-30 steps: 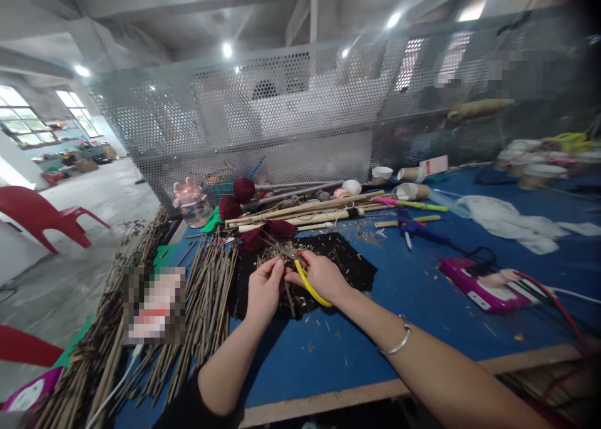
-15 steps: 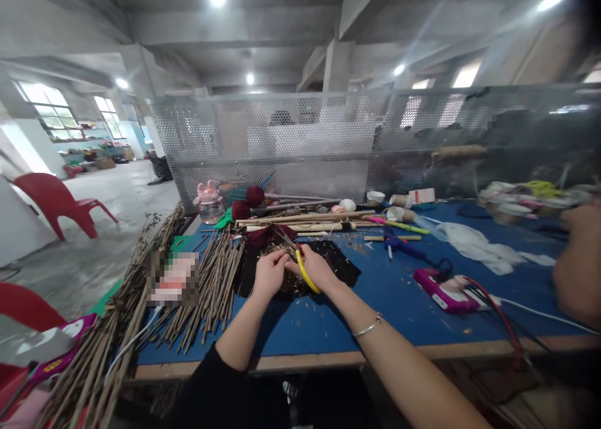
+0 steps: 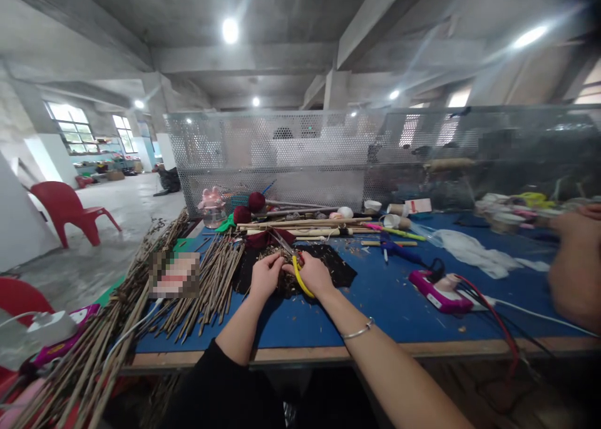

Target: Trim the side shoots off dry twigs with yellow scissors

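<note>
My right hand (image 3: 316, 275) holds scissors (image 3: 300, 277) with yellow handles, the blades pointing away and to the left. Close beside it, my left hand (image 3: 265, 276) has its thumb and fingers pinched together. What they grip is too small and hidden to make out. Both hands are over a black cloth (image 3: 344, 271) strewn with brown plant scraps (image 3: 287, 286). Left of the cloth lie many thin cut sticks (image 3: 211, 279). A dark red cloth-like piece (image 3: 256, 239) is just beyond the scissor tips.
A bundle of long twigs (image 3: 126, 304) runs along the table's left edge. Further back are wooden rods (image 3: 310, 223), dark red balls (image 3: 256, 201) and a blue glue gun (image 3: 399, 252). A purple power strip (image 3: 434, 291) with cords lies right. Another person's arm (image 3: 575, 266) is at far right.
The camera view has tilted upward slightly. My hands stay close together over the scraps, and the yellow scissor handle has shifted a little left.
</note>
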The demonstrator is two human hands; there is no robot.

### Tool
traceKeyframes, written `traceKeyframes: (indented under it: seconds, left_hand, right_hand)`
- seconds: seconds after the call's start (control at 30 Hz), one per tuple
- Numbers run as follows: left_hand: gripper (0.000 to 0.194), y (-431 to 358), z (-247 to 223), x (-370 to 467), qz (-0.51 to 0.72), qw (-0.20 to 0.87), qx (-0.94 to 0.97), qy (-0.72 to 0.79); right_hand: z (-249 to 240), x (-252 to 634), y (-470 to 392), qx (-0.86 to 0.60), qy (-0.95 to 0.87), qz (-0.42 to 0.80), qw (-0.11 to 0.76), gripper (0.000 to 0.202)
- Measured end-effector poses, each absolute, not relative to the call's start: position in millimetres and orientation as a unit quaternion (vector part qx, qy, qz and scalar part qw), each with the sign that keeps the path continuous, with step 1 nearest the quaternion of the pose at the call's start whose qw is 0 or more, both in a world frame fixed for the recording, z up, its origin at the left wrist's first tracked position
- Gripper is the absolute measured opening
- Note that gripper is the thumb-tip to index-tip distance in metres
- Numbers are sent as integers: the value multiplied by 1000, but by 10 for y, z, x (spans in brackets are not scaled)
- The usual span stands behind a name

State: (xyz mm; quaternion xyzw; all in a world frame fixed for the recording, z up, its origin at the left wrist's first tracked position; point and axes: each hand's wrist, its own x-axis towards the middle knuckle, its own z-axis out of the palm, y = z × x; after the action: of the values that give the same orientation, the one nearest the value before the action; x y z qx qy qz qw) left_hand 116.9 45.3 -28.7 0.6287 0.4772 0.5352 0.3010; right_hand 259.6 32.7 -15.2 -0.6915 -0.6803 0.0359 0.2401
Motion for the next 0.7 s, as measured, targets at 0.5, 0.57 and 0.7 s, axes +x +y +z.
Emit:
traceKeyframes:
  seconds: [0.5,0.57,0.7]
  left_hand:
    - [29,435,-313,1179,538,389,594,454]
    - [29,440,-304,1165,547,373,597,454]
    - [26,455,-299,1152,548,332,609,467]
  right_hand:
    - [-193,2589,347,-698,-679,21,226,49]
    - [-196,2584,336,-694,-684,15,225,49]
    - [-205,2574,319,-679,-692,16,244,53]
